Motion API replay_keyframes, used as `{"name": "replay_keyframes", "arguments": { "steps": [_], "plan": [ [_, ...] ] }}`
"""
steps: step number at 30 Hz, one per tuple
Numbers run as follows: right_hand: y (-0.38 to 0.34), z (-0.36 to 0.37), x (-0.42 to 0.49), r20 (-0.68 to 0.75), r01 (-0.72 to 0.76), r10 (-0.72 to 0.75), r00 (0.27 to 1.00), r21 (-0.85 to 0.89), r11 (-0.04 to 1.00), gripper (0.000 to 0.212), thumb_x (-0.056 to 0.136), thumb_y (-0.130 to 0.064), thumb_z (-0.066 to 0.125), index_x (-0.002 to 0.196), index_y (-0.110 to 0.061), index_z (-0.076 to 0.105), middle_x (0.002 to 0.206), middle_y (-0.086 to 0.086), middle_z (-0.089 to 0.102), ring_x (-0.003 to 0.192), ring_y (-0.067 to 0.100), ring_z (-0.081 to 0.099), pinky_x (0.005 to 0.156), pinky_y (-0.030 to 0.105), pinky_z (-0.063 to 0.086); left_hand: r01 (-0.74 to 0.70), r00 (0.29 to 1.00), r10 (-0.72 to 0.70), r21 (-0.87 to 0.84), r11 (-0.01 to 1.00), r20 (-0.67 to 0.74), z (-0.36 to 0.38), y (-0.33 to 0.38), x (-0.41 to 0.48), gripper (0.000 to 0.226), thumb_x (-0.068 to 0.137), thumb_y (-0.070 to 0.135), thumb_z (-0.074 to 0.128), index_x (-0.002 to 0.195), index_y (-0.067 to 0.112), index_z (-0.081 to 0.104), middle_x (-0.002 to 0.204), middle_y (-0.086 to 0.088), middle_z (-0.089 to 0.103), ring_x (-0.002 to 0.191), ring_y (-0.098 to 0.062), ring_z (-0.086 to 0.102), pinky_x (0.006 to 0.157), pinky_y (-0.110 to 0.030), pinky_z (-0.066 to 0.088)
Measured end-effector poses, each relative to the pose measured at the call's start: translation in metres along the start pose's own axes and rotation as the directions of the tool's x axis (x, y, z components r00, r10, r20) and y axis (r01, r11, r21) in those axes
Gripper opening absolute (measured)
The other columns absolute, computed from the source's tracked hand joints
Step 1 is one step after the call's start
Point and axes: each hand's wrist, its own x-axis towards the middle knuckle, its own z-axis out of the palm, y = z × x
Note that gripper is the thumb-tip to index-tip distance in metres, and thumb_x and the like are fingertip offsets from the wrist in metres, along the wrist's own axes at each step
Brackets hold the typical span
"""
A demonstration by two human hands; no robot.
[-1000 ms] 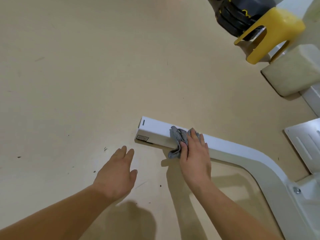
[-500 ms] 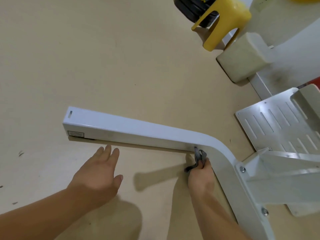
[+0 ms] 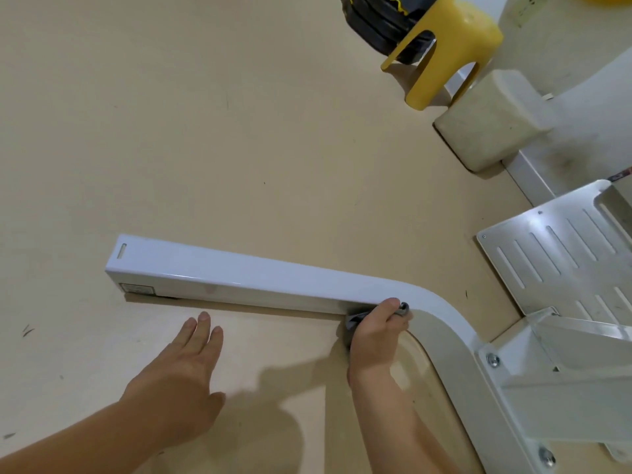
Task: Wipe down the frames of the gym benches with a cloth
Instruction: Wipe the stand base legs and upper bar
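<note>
floor (image 3: 205, 131): beige, with a few dark specks at the far left.

left grip (image 3: 178, 381): fingers straight and close together, palm down, low over the floor just in front of the frame. it holds nothing. whether it touches the floor cannot be told.

bench frame (image 3: 239, 271): white square tube lying along the floor. a slot and a small label mark its left end. it runs right to a rounded bend, then comes toward the viewer to a bolt (image 3: 492, 360). the top face is glossy.

cloth (image 3: 352, 323): grey and bunched, against the near side face of the tube just left of the bend. the hand covers most of it.

right grip (image 3: 372, 333): fingers curled round the cloth, one fingertip up at the tube's top edge.

slotted plate (image 3: 564, 254): bare metal, right of the bend.

cream block (image 3: 489, 121), yellow stool (image 3: 451, 39), black weights (image 3: 376, 18): upper right, well apart from the hands.

status: judged mid-task. the cloth is on the side face of the straight run. the bend, the bolted section and any further frames look yet to be done. which faces are already clean cannot be told.
</note>
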Motion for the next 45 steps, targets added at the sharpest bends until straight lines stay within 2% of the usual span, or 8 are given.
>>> {"name": "replay_keyframes", "arguments": {
  "steps": [8, 13, 18, 22, 25, 27, 31, 45],
  "plan": [
    [-0.033, 0.004, 0.029, -0.095, -0.313, 0.311, 0.946, -0.008, 0.95, 0.113, 0.091, -0.073, 0.047, 0.159, -0.001, -0.007, 0.168, 0.019, 0.002, 0.154, 0.034, 0.015, 0.125, 0.047, 0.018, -0.024, 0.998, 0.024, 0.001, 1.0, 0.065, -0.005, -0.005, -0.004, 0.093, 0.099, 0.05, 0.048, 0.161, 0.026, -0.018, 0.159, 0.008, -0.041, 0.149, -0.008, -0.031, 0.126, -0.03, 0.015],
    [-0.013, 0.018, -0.027, 0.155, 0.019, -0.004, 0.988, -0.096, 0.995, 0.117, 0.094, -0.064, 0.056, 0.157, -0.006, -0.023, 0.166, 0.009, -0.024, 0.155, 0.024, -0.017, 0.126, 0.031, -0.008, -0.058, 0.997, 0.058, -0.005, 0.998, 0.055, -0.004, -0.008, -0.005, 0.096, 0.097, 0.053, 0.05, 0.161, 0.026, -0.018, 0.155, 0.009, -0.044, 0.142, -0.003, -0.035, 0.126, -0.029, 0.012],
    [-0.022, 0.009, 0.008, 0.005, -0.162, 0.163, 0.987, -0.05, 0.985, 0.15, 0.066, -0.075, 0.074, 0.156, -0.001, -0.021, 0.168, 0.015, -0.015, 0.157, 0.029, -0.001, 0.126, 0.041, 0.009, -0.084, 0.993, 0.083, 0.01, 0.996, 0.088, -0.015, -0.015, -0.011, 0.091, 0.1, 0.045, 0.049, 0.161, 0.029, -0.017, 0.158, 0.012, -0.042, 0.147, -0.003, -0.031, 0.123, -0.025, 0.019],
    [-0.028, -0.023, 0.018, 0.076, -0.069, 0.079, 0.994, -0.116, 0.991, 0.125, 0.087, -0.082, 0.046, 0.156, -0.001, -0.02, 0.165, 0.026, -0.019, 0.154, 0.041, -0.01, 0.127, 0.045, -0.007, -0.1, 0.991, 0.099, 0.005, 0.995, 0.086, -0.012, -0.015, -0.009, 0.095, 0.097, 0.049, 0.05, 0.161, 0.029, -0.018, 0.156, 0.012, -0.043, 0.147, -0.004, -0.032, 0.124, -0.027, 0.019],
    [-0.035, -0.005, -0.012, -0.063, 0.05, -0.055, 0.997, -0.07, 0.996, 0.105, 0.093, -0.059, 0.061, 0.161, -0.007, 0.0, 0.16, 0.042, -0.001, 0.15, 0.054, 0.012, 0.124, 0.052, 0.016, -0.101, 0.991, 0.1, 0.002, 0.995, 0.084, -0.01, -0.013, -0.007, 0.099, 0.094, 0.054, 0.051, 0.16, 0.031, -0.019, 0.155, 0.014, -0.045, 0.147, -0.004, -0.033, 0.123, -0.028, 0.022],
    [-0.034, 0.009, -0.036, 0.014, 0.031, -0.029, 0.999, -0.145, 0.989, 0.127, 0.077, -0.056, 0.079, 0.16, -0.003, -0.002, 0.158, 0.043, -0.005, 0.15, 0.052, 0.015, 0.122, 0.053, 0.025, -0.104, 0.99, 0.105, -0.019, 0.994, 0.091, -0.012, -0.013, -0.007, 0.099, 0.094, 0.055, 0.053, 0.161, 0.031, -0.016, 0.156, 0.014, -0.043, 0.147, -0.002, -0.032, 0.124, -0.028, 0.018],
    [-0.029, 0.036, -0.088, 0.337, 0.117, -0.055, 0.94, -0.166, 0.979, 0.145, 0.067, -0.093, 0.051, 0.156, -0.01, -0.026, 0.165, 0.012, -0.029, 0.153, 0.021, -0.023, 0.124, 0.032, -0.014, -0.102, 0.995, 0.102, -0.12, 0.987, -0.008, -0.019, -0.027, -0.013, 0.082, 0.098, 0.05, 0.05, 0.163, 0.031, 0.003, 0.166, 0.018, -0.022, 0.152, 0.001, -0.018, 0.125, -0.026, 0.013],
    [-0.066, 0.15, -0.217, 0.299, -0.072, 0.118, 0.947, -0.162, 0.984, 0.124, 0.091, -0.067, 0.055, 0.147, -0.01, -0.041, 0.157, 0.009, -0.045, 0.156, 0.027, -0.005, 0.122, 0.046, 0.024, 0.194, 0.939, -0.21, -0.085, 0.977, -0.272, -0.023, -0.133, -0.066, 0.079, 0.101, 0.041, 0.036, 0.162, 0.012, -0.006, 0.168, -0.013, -0.02, 0.155, -0.031, -0.019, 0.128, -0.039, 0.002]
  ]
}}
